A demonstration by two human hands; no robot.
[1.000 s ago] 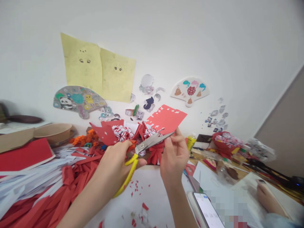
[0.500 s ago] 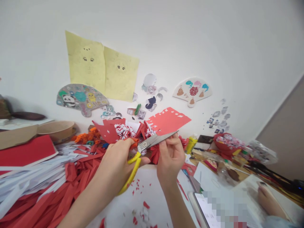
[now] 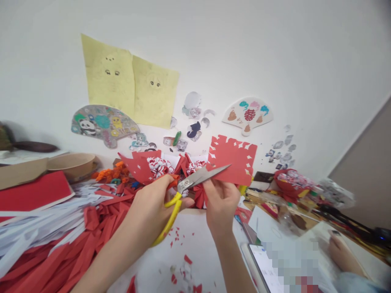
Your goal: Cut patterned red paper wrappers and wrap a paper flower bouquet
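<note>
Gripping yellow-handled scissors [image 3: 185,184], left hand [image 3: 155,201] curled closed | right hand [image 3: 222,205] pinching notched red paper [image 3: 236,159] | white fan [image 3: 248,115] reads 囍

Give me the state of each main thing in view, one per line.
Scissors: held in left hand, blades closed or nearly so.
Red sheet: held in right hand, edges notched.
Red scraps: scattered.
Phone: face up, screen lit.
Red strips: heaped loose.
White fan: painted, up on the wall.
</note>
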